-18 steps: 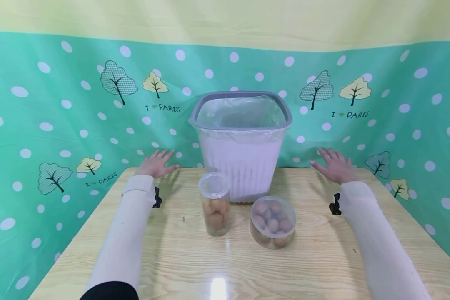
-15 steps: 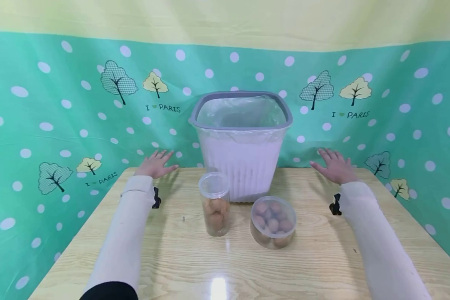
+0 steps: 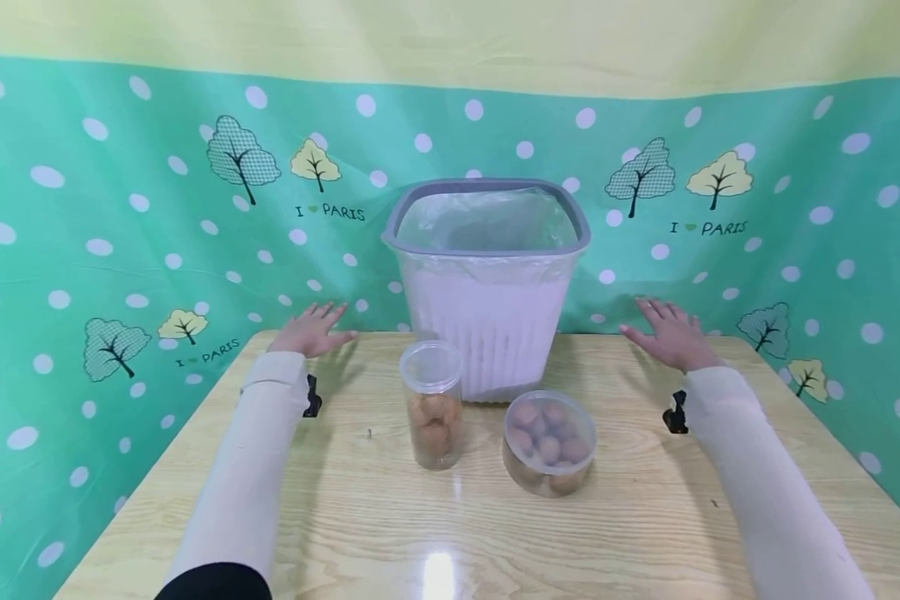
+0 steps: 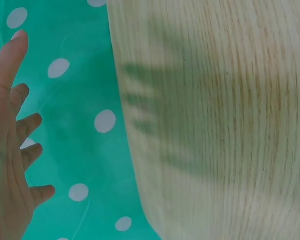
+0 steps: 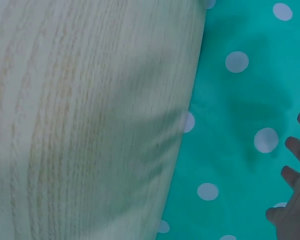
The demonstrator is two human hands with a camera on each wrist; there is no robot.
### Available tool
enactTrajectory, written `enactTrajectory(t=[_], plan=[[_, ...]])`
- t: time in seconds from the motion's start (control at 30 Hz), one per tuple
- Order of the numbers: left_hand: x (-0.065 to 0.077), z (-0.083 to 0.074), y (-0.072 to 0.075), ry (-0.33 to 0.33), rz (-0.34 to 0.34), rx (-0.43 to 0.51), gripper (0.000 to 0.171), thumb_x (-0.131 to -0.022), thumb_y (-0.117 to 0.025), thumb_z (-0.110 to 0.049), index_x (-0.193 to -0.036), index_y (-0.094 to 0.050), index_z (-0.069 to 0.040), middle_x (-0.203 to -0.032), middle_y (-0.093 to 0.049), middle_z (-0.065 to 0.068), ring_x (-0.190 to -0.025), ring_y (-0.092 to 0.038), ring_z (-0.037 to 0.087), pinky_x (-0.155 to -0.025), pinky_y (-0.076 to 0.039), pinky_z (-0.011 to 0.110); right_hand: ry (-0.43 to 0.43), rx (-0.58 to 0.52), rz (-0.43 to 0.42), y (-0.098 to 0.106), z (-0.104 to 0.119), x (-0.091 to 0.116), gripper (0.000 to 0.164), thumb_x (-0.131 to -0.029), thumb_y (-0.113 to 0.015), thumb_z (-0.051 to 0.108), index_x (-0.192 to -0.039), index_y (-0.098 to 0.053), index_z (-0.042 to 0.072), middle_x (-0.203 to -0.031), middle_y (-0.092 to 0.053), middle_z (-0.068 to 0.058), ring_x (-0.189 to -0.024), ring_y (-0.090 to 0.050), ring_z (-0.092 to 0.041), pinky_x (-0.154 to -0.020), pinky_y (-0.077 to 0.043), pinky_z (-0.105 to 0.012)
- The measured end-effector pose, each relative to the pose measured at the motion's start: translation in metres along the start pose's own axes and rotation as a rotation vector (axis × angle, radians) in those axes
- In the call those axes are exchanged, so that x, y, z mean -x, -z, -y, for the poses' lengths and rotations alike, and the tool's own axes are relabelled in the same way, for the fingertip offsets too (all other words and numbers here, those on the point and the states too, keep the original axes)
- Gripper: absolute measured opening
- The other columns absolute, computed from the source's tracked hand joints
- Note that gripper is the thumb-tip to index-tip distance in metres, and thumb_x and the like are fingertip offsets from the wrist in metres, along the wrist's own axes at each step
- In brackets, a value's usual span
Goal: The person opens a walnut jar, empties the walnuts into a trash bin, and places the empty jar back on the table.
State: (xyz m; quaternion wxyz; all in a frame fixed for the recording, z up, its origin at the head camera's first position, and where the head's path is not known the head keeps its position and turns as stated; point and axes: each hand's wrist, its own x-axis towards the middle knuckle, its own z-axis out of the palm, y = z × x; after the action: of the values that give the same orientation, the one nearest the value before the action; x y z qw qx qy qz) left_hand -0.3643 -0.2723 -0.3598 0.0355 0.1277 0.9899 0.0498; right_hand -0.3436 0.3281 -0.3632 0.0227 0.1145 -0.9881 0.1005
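Note:
My left hand (image 3: 309,331) is held out at the back left of the table, fingers spread and holding nothing. Spread the same way, my right hand (image 3: 669,335) is at the back right, also holding nothing. Between them stands a white ribbed trash bin (image 3: 487,317) with a grey rim and a clear liner bag. In front of it is a tall clear jar (image 3: 432,408) with brown lumpy pieces inside. A low round clear tub (image 3: 549,442), lidded and filled with round brown balls, sits to the jar's right. In the left wrist view, my left hand's palm (image 4: 7,165) and fingers show at the left edge.
The wooden table (image 3: 367,517) carries the bin, jar and tub near its middle. A green dotted curtain (image 3: 150,275) with printed trees hangs behind the table and along both sides. A dark wrist device (image 3: 675,412) sits under the right sleeve.
The head view has shifted slightly, so the curtain, bin and containers appear moved a little. Both hands keep their spread pose.

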Motion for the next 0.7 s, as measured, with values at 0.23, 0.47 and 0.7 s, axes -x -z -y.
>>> enactTrajectory(t=[0.23,0.47,0.7], plan=[[-0.004,-0.001,0.004,-0.065,-0.025,0.011,0.078,-0.095,-0.030,-0.060,-0.151,-0.015,-0.009,-0.154,-0.013,0.023,-0.138,-0.010,0.050,-0.106,-0.016,0.066,0.051,0.009,-0.006,0.001,0.004,0.001,0.083,-0.094,-0.035,0.060,-0.150,-0.016,0.002,-0.151,-0.015,-0.029,-0.136,-0.009,-0.052,-0.101,-0.004,-0.074],[-0.002,-0.003,0.008,-0.108,-0.059,0.069,0.076,-0.096,-0.031,-0.057,-0.152,-0.013,-0.008,-0.155,-0.012,0.021,-0.139,-0.010,0.047,-0.109,-0.013,0.063,0.118,-0.039,-0.070,0.001,0.009,0.004,0.078,-0.094,-0.041,0.054,-0.149,-0.020,0.003,-0.151,-0.019,-0.028,-0.135,-0.013,-0.053,-0.099,-0.006,-0.075],[0.002,-0.003,0.005,-0.152,-0.108,0.165,0.073,-0.098,-0.033,-0.052,-0.151,-0.013,-0.007,-0.155,-0.014,0.020,-0.140,-0.012,0.044,-0.112,-0.011,0.058,0.187,-0.087,-0.083,0.003,0.018,0.013,0.077,-0.093,-0.047,0.051,-0.150,-0.019,0.007,-0.151,-0.020,-0.026,-0.135,-0.014,-0.052,-0.102,-0.006,-0.073]])
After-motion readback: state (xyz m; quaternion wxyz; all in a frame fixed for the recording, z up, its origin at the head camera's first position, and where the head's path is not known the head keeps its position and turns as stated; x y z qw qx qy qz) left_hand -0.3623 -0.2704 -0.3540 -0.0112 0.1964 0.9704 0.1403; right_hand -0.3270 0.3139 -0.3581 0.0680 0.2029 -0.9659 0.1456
